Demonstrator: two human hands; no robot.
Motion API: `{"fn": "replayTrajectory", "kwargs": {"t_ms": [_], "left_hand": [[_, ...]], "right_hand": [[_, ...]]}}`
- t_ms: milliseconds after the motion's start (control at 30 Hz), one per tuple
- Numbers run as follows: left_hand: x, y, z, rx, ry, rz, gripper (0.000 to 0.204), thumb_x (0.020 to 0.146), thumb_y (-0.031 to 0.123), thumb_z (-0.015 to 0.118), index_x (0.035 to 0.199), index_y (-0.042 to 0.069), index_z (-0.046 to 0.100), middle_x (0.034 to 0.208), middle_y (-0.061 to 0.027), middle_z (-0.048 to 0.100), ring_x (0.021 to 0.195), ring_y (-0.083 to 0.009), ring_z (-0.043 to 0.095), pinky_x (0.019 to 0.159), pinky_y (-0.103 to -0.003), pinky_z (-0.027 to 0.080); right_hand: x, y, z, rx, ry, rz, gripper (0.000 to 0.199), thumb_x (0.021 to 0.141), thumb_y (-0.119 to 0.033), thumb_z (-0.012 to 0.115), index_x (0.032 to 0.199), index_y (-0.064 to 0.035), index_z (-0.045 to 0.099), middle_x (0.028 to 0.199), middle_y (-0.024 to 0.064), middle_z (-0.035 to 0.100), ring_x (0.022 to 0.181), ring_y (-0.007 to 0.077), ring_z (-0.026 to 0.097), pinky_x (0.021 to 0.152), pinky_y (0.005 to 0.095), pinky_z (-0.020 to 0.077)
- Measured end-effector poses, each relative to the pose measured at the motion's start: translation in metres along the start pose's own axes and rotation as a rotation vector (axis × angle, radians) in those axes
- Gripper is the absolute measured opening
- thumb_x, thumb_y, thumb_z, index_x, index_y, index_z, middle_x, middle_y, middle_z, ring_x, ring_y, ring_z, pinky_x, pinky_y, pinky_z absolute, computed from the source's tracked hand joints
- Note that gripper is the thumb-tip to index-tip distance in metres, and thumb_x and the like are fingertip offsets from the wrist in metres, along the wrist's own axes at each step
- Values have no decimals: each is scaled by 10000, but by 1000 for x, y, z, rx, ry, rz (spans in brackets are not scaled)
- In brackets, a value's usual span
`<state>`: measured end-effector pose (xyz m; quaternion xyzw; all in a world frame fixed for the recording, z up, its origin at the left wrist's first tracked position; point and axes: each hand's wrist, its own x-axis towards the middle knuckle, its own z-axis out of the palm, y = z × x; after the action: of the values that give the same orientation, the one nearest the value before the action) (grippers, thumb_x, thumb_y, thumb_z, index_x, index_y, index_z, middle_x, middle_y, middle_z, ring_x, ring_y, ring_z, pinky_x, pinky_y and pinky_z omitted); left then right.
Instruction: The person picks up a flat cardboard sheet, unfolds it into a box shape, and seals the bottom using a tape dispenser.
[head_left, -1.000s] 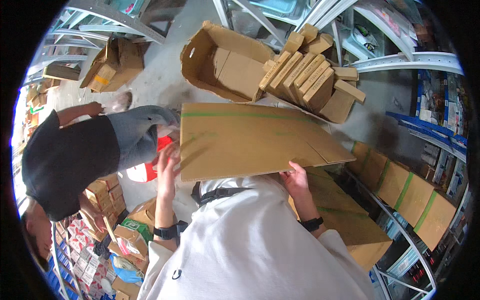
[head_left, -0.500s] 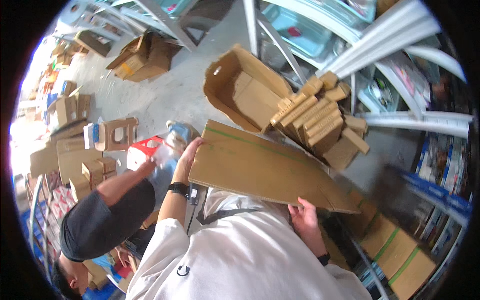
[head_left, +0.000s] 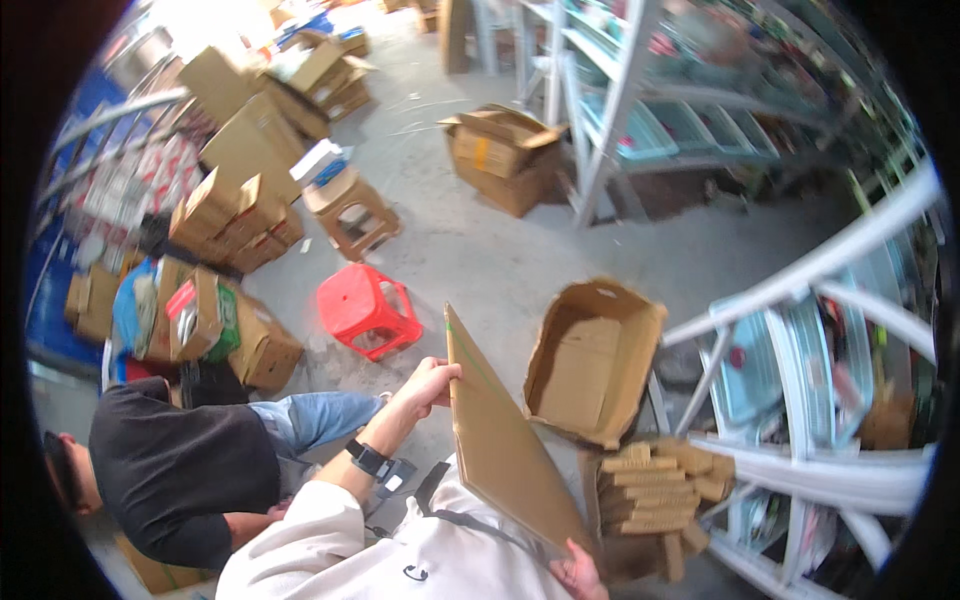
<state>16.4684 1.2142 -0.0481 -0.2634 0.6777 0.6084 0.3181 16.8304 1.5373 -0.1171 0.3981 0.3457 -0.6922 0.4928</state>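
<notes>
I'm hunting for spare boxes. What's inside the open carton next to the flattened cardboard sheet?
The open carton shows only bare brown walls and a folded inner flap. The flattened cardboard sheet, held by the left hand and right hand, covers its lower left corner.

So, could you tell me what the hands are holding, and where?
A flattened cardboard sheet: left hand grips its upper edge, right hand its lower corner.
</notes>
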Motion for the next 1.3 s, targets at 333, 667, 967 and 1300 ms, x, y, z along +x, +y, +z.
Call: {"fn": "replayTrajectory", "kwargs": {"t_ms": [333, 667, 967, 1300], "left_hand": [[-40, 98, -109, -188, 185, 295, 426, 825, 45, 641, 1230, -79, 605, 953, -132, 737, 832, -184, 743, 723, -326, 619], [-88, 119, -103, 383, 440, 1009, 724, 839, 6, 634, 1526, 37, 409, 1114, -255, 708, 876, -330, 753, 776, -383, 603], [-77, 14, -98, 789, 451, 971, 688, 831, -12, 596, 1494, 150, 501, 1348, -130, 602, 1121, -310, 667, 836, -382, 615], [8, 47, -84, 569, 297, 678, 763, 798, -49, 586, 1516, 188, 479, 1429, -88, 587, 1197, -308, 637, 932, -401, 580]], "right_hand": [[108, -196, 71, -652, -446, 473, 927, 975, -802, 168, 577, -62, 560, 449, -12, 400, 372, 110, 310, 393, 256, 257], [183, -420, 230, -503, -107, -722, 340, 1037, -352, 532, 1241, -84, 576, 1044, 72, 674, 867, 175, 664, 701, 344, 548], [79, -583, 343, -114, -502, -768, 515, 986, -453, 539, 1324, -65, 550, 1171, 106, 652, 1059, 244, 629, 884, 404, 541], [219, -727, 335, -369, -266, -500, 599, 949, -497, 538, 1354, -56, 541, 1235, 129, 647, 1108, 297, 623, 938, 423, 535]]}}
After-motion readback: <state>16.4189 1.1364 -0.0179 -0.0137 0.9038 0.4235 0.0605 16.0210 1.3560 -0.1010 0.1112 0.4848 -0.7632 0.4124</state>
